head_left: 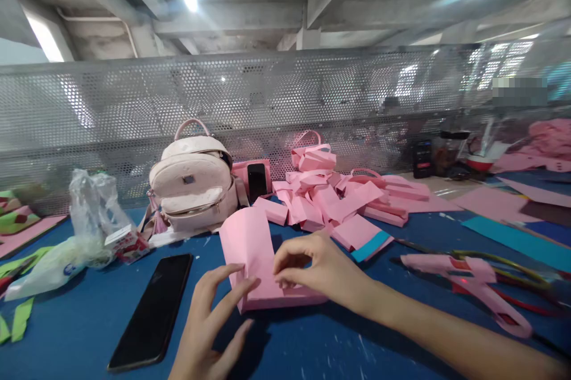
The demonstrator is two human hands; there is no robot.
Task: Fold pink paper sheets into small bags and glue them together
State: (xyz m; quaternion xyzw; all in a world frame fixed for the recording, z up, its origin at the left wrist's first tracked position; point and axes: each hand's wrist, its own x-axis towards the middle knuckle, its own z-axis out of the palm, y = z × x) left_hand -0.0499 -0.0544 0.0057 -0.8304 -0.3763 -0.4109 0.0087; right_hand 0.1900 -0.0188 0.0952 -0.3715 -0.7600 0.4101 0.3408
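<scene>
Left of the fingers lies a black phone point(154, 308). The left hand point(209, 323), fingers spread loose, presses the pink folded paper point(256, 261) at its lower edge. The right hand point(321, 270) pinches that paper's fold. Beyond its fingertips sits a heap of pink paper pieces point(330, 195).

The right hand point(321, 270) covers the pink paper's point(250, 249) lower right, and the left hand point(214, 320) runs off the bottom edge. Far right, a blurred patch point(520, 90) hides something on the mesh, and green strips point(13, 320) are cut off left.
</scene>
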